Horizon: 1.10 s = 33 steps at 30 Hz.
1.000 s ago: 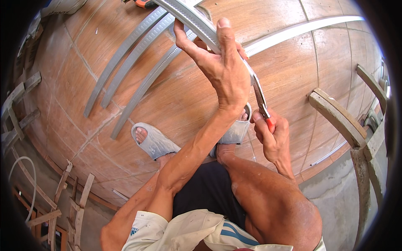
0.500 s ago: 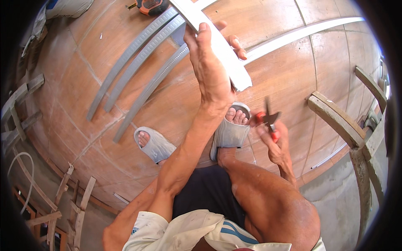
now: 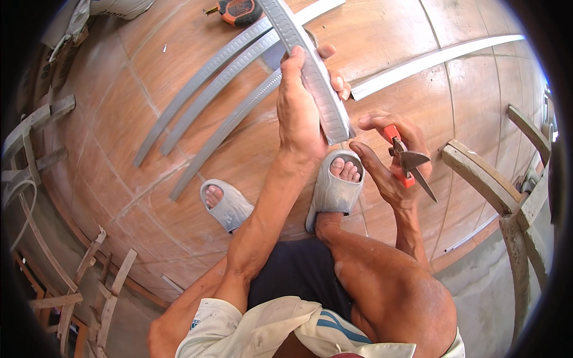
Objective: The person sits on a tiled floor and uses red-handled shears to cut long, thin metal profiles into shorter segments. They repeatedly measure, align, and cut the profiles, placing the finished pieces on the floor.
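Note:
My left hand (image 3: 301,110) grips a long grey ribbed metal strip (image 3: 310,71), holding its cut end up above my right foot. My right hand (image 3: 388,158) holds red-handled tin snips (image 3: 407,161) just right of that end, blades pointing down and right, apart from the strip. I squat on a brown plywood board (image 3: 179,65), both feet in grey slippers (image 3: 331,191).
Three more grey ribbed strips (image 3: 203,113) lie side by side on the board to the left. A flat pale strip (image 3: 441,56) lies at upper right. An orange tape measure (image 3: 239,11) sits at the top. Wooden frames (image 3: 489,179) stand right; scrap timber (image 3: 65,268) lies left.
My left hand has lifted the strip's end and turned it toward me. My right hand has come up from beside my foot with the snips, nearer the strip's end.

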Tool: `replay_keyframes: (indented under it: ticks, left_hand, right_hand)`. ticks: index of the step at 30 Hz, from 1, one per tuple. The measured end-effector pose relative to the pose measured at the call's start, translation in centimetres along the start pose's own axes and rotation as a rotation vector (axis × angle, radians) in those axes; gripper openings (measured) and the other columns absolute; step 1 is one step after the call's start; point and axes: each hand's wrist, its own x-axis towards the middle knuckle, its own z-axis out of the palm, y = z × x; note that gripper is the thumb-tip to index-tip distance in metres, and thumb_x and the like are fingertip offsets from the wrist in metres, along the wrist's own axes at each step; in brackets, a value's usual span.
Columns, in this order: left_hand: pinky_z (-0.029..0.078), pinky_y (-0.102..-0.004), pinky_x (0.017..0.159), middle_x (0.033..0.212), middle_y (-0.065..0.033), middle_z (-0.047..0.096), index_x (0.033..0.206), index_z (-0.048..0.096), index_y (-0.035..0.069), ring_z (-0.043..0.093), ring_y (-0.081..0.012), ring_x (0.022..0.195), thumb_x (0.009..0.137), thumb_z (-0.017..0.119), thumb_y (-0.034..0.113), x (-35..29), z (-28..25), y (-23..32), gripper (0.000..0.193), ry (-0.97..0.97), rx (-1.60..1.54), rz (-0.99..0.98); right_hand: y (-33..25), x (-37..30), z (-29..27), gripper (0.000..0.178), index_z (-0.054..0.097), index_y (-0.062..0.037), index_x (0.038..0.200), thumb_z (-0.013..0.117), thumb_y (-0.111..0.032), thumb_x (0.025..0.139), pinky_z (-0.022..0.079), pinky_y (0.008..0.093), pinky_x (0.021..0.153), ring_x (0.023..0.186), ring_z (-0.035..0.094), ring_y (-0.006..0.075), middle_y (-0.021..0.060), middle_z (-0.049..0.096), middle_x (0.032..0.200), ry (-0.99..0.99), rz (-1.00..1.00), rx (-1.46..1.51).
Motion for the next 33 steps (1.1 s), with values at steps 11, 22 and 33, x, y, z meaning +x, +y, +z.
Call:
replay_keyframes:
  ticks: [11, 22, 33]
  left_hand:
    - [0.053, -0.0367, 0.095, 0.123, -0.0054, 0.056, 0.16, 0.039, 0.012, 0.059, -0.0161, 0.108, 0.112, 0.063, 0.037, -0.7, 0.6, 0.6, 0.059, -0.098, 0.169, -0.001]
    - [0.057, -0.037, 0.095, 0.135, -0.0192, 0.055, 0.164, 0.028, 0.003, 0.061, -0.0206, 0.116, 0.105, 0.075, 0.039, -0.5, 0.1, -1.1, 0.083, 0.017, 0.514, 0.227]
    - [0.06, -0.0412, 0.093, 0.145, -0.0165, 0.055, 0.152, 0.051, 0.003, 0.071, -0.0285, 0.116, 0.077, 0.096, 0.058, -4.7, -1.5, 1.8, 0.104, -0.243, 1.194, 0.634]
  right_hand:
    - [-0.5, -0.5, 1.0, 0.045, 0.067, 0.0024, 0.128, 0.086, 0.007, 0.087, 0.056, 0.0308, 0.086, 0.101, 0.071, 0.0167, 0.0086, 0.075, 0.114, 0.184, 0.32, 0.181]
    - [-0.3, -0.7, 1.3, 0.041, 0.07, 0.0014, 0.123, 0.088, 0.002, 0.086, 0.049, 0.0266, 0.078, 0.102, 0.072, 0.0146, 0.0081, 0.079, 0.11, 0.183, 0.228, 0.041]
    - [-1.7, 1.4, 0.2, 0.036, 0.074, 0.0001, 0.119, 0.089, 0.003, 0.086, 0.046, 0.022, 0.07, 0.09, 0.076, 0.0112, 0.0068, 0.082, 0.107, 0.287, 0.148, -0.023]
